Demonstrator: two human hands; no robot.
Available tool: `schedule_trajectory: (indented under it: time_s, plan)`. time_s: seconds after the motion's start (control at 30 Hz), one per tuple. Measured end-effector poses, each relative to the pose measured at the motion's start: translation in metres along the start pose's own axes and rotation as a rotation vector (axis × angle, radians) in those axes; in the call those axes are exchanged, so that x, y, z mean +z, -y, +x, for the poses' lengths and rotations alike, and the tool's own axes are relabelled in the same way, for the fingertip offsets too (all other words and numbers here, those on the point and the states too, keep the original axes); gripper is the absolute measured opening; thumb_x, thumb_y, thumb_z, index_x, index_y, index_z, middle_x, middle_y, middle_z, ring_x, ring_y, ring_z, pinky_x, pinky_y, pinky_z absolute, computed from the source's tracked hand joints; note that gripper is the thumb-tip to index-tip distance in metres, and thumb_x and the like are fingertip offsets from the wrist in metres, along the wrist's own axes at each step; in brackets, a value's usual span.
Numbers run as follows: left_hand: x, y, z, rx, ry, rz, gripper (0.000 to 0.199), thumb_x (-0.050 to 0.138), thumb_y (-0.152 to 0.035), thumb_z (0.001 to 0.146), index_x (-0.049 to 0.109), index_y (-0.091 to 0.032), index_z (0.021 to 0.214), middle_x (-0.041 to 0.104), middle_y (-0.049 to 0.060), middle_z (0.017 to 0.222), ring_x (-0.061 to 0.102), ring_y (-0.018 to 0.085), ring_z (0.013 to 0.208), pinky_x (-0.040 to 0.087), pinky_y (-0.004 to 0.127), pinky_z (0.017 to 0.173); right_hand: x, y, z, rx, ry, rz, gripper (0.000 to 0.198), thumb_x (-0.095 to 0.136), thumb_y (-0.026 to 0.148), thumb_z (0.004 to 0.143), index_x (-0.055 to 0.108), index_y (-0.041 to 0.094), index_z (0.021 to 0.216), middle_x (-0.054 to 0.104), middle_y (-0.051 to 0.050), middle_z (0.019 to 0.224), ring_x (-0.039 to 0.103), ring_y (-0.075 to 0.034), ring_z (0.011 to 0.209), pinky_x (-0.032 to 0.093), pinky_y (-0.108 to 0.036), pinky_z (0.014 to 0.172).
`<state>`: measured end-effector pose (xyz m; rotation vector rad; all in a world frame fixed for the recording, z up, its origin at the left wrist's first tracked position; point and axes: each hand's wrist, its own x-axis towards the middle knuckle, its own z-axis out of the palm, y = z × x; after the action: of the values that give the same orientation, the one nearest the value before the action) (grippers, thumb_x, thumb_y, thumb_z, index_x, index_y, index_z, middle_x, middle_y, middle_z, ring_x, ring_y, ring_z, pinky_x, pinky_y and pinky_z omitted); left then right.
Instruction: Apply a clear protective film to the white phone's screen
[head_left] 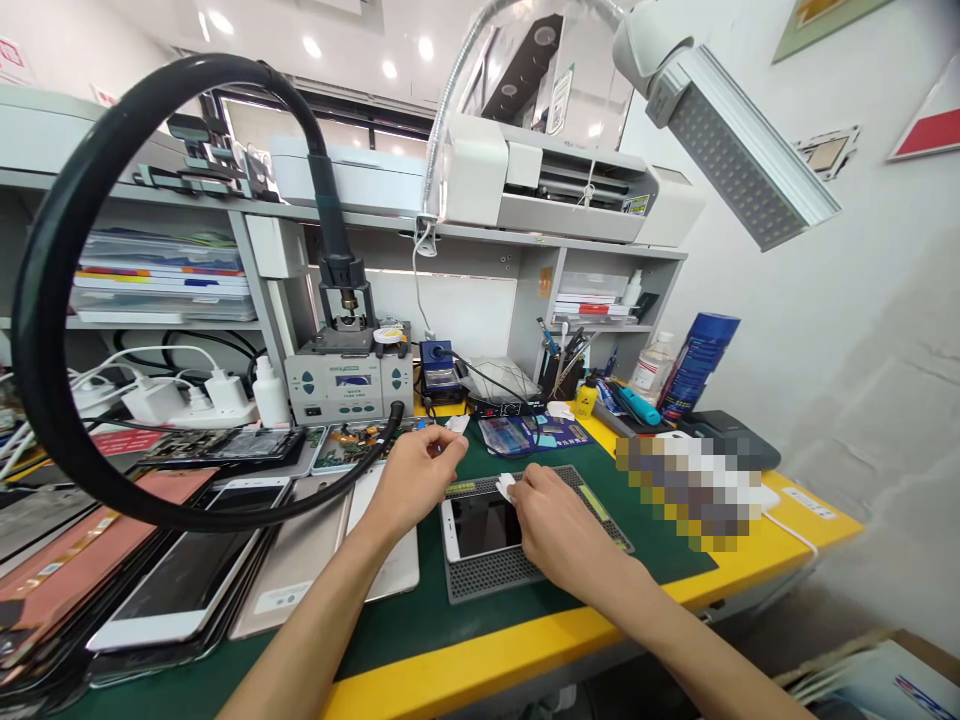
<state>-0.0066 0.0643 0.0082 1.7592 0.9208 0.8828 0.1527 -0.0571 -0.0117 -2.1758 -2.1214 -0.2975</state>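
Note:
A white smartphone [481, 527] with a black screen lies face up on a grey perforated pad [487, 580] on the green mat. My right hand [559, 525] is over its right side, pinching a small crumpled white tissue [507, 487] near the top of the screen. Left of the phone, my left hand [420, 475] is raised with its fingers curled in towards the thumb. Whatever may be between those fingers is hidden. Just behind that hand lies another white scrap [457, 425].
Stacked phones and panels [187, 565] cover the left side. A thick black hose [45, 270] loops from a grey hot-air station [349, 385]. An LED lamp [742, 150] hangs upper right. Bottles [652, 362] and a blue can [697, 365] stand behind a pixelated patch [690, 490].

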Motion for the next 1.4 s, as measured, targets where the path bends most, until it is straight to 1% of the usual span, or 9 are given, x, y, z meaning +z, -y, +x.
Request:
schedule_trajectory:
  time_s: [0.23, 0.6, 0.8, 0.93, 1.03, 1.1, 1.17, 1.33, 1.4]
  plan:
    - [0.000, 0.003, 0.001, -0.015, -0.016, -0.009, 0.028, 0.062, -0.046, 0.083, 0.070, -0.018, 0.083, 0.063, -0.001, 0.064, 0.053, 0.012, 0.046, 0.041, 0.023, 0.044, -0.001, 0.027, 0.011, -0.098, 0.009, 0.061, 0.025, 0.051, -0.005, 0.083, 0.067, 0.011, 0.095, 0.060, -0.014, 0.099, 0.056, -0.028, 0.094, 0.038, -0.035, 0.072]
    - [-0.004, 0.002, 0.003, -0.014, -0.039, -0.045, 0.026, 0.063, -0.044, 0.081, 0.069, -0.018, 0.080, 0.064, -0.001, 0.066, 0.053, 0.012, 0.046, 0.043, 0.024, 0.043, 0.002, 0.031, 0.024, -0.354, -0.001, 0.141, 0.020, 0.049, 0.003, 0.093, 0.066, 0.014, 0.095, 0.058, -0.009, 0.094, 0.054, -0.024, 0.092, 0.042, -0.034, 0.078]
    - [-0.005, 0.001, 0.002, -0.014, -0.046, -0.045, 0.026, 0.063, -0.044, 0.081, 0.068, -0.018, 0.077, 0.062, -0.001, 0.063, 0.052, 0.011, 0.045, 0.041, 0.022, 0.042, -0.003, 0.031, 0.018, -0.434, 0.006, 0.164, 0.021, 0.050, 0.001, 0.089, 0.065, 0.014, 0.098, 0.060, -0.010, 0.101, 0.054, -0.024, 0.094, 0.045, -0.035, 0.083]
    - [-0.007, 0.000, 0.002, -0.016, -0.051, -0.035, 0.028, 0.064, -0.045, 0.081, 0.068, -0.018, 0.077, 0.061, -0.002, 0.061, 0.052, 0.011, 0.044, 0.040, 0.022, 0.043, -0.015, 0.036, -0.001, -0.442, 0.050, 0.221, 0.023, 0.047, 0.001, 0.091, 0.066, 0.013, 0.098, 0.060, -0.011, 0.100, 0.055, -0.024, 0.095, 0.046, -0.034, 0.083]
    - [-0.008, -0.001, 0.002, -0.021, -0.053, -0.030, 0.028, 0.063, -0.045, 0.082, 0.068, -0.018, 0.077, 0.060, -0.002, 0.059, 0.052, 0.011, 0.045, 0.042, 0.022, 0.044, -0.026, 0.032, -0.023, -0.417, 0.124, 0.502, 0.025, 0.045, 0.007, 0.099, 0.068, 0.016, 0.102, 0.061, -0.008, 0.099, 0.057, -0.021, 0.097, 0.047, -0.030, 0.083]
    - [-0.008, 0.000, 0.002, -0.025, -0.051, -0.027, 0.028, 0.064, -0.046, 0.082, 0.068, -0.018, 0.078, 0.060, -0.002, 0.060, 0.052, 0.011, 0.045, 0.042, 0.022, 0.044, -0.031, 0.022, -0.036, -0.347, 0.162, 0.752, 0.024, 0.046, 0.016, 0.104, 0.069, 0.020, 0.106, 0.062, -0.005, 0.098, 0.060, -0.017, 0.093, 0.048, -0.027, 0.083]
    - [-0.008, 0.000, 0.002, -0.026, -0.042, -0.026, 0.028, 0.064, -0.045, 0.083, 0.069, -0.018, 0.079, 0.061, -0.002, 0.062, 0.052, 0.011, 0.045, 0.041, 0.022, 0.044, -0.032, 0.005, -0.043, -0.235, 0.145, 0.889, 0.023, 0.047, 0.024, 0.105, 0.069, 0.021, 0.103, 0.063, -0.004, 0.098, 0.061, -0.016, 0.089, 0.049, -0.027, 0.081]
    - [-0.007, -0.001, 0.000, -0.024, -0.015, -0.019, 0.025, 0.064, -0.043, 0.084, 0.070, -0.019, 0.082, 0.064, -0.001, 0.067, 0.052, 0.011, 0.047, 0.042, 0.022, 0.044, -0.022, -0.048, -0.035, 0.118, -0.006, 0.867, 0.032, 0.047, 0.043, 0.104, 0.071, 0.023, 0.101, 0.069, -0.004, 0.099, 0.061, -0.019, 0.081, 0.047, -0.031, 0.072]
    - [-0.007, -0.001, -0.001, -0.024, -0.015, -0.015, 0.025, 0.063, -0.043, 0.084, 0.070, -0.019, 0.081, 0.064, -0.001, 0.067, 0.052, 0.011, 0.047, 0.041, 0.022, 0.044, -0.016, -0.062, -0.027, 0.175, -0.081, 0.780, 0.033, 0.046, 0.043, 0.105, 0.071, 0.023, 0.104, 0.071, -0.005, 0.102, 0.064, -0.021, 0.086, 0.049, -0.032, 0.073]
